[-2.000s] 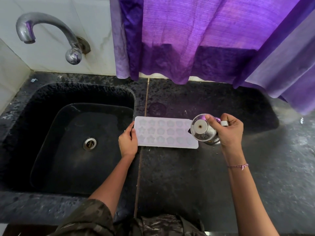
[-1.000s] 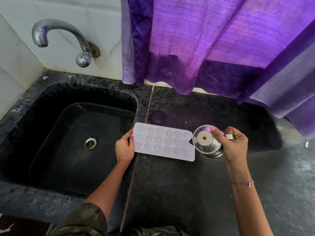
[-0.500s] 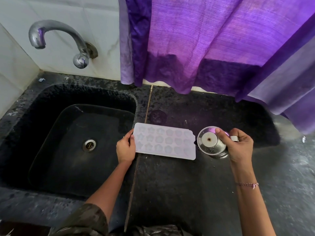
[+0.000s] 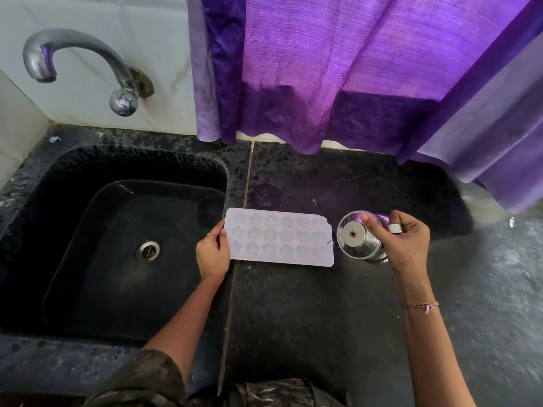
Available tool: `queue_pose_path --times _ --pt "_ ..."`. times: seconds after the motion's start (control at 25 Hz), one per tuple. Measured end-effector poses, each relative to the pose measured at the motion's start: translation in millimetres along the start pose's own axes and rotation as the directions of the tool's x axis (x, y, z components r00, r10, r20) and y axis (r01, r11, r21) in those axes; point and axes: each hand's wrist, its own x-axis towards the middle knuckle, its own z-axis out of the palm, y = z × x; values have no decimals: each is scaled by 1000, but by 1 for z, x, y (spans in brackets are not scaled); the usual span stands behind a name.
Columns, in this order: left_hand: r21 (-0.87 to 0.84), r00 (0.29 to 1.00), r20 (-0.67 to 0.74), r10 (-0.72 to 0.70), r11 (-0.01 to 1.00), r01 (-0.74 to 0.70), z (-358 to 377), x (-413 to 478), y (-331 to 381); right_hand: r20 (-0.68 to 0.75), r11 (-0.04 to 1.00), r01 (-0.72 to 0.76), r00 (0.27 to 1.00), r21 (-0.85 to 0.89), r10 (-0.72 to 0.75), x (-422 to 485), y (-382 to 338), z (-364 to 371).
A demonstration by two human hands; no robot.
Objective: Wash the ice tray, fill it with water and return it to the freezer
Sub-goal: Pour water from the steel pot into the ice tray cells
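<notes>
Both of my hands are busy on a dark speckled stone countertop (image 4: 293,318). My left hand (image 4: 212,254) pinches the left short edge of a pale lilac, rectangular silicone ice tray (image 4: 280,237), thumb on top. The tray lies flat on the counter just right of the sink, its star and flower moulds facing up.

My right hand (image 4: 407,242), with a thin pink bead bracelet (image 4: 420,304) on the wrist, is wrapped around a shiny steel cup (image 4: 357,237). I hold the cup tipped on its side at the tray's right end, close to its notched corner. I cannot tell whether water is leaving the cup or whether the moulds hold any.

Left of the tray is a black stone sink (image 4: 88,160) with a round metal drain (image 4: 148,251). Behind it a curved metal tap (image 4: 79,63) juts from a white tiled wall, with no water visibly running. A purple curtain (image 4: 338,69) hangs over the back of the counter.

I judge that washing is likely finished and filling is the step in hand. Carrying the tray to the freezer remains, and no freezer is in view.
</notes>
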Motion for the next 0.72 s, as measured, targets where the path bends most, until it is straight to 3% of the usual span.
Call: queue_pose_path --times 0.48,0.72 --pt "-8 1000 -4 2 1000 -2 -1 -2 5 -29 998 8 1000 -70 -10 1 4 -5" --pt "-10 1000 -14 2 1000 -2 -2 -2 8 -80 983 -60 994 173 74 6 3 -6"
